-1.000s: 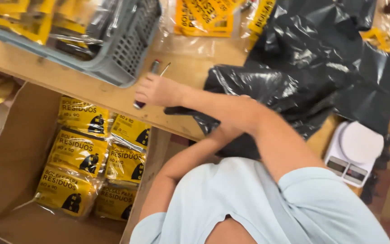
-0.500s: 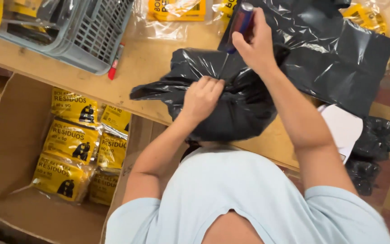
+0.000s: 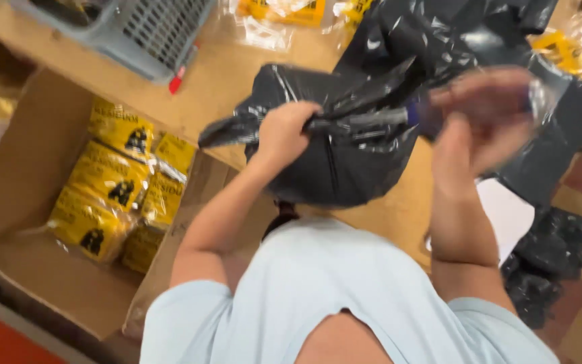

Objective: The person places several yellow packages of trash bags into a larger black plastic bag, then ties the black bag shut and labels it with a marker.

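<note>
fingers (image 3: 289, 120) of left hand (image 3: 283, 131) pinch black bag (image 3: 335, 158) neck.

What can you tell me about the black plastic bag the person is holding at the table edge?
The black plastic bag is glossy, thin and crinkled, bulging as if filled, and rests on the wooden table near its front edge. Its neck is gathered into a twisted strand running sideways. The left hand grips that neck, with a loose tail sticking out to the left. The right hand, blurred, holds the strand's other end together with a small dark object I cannot identify. More black plastic sheeting lies behind it.
</note>
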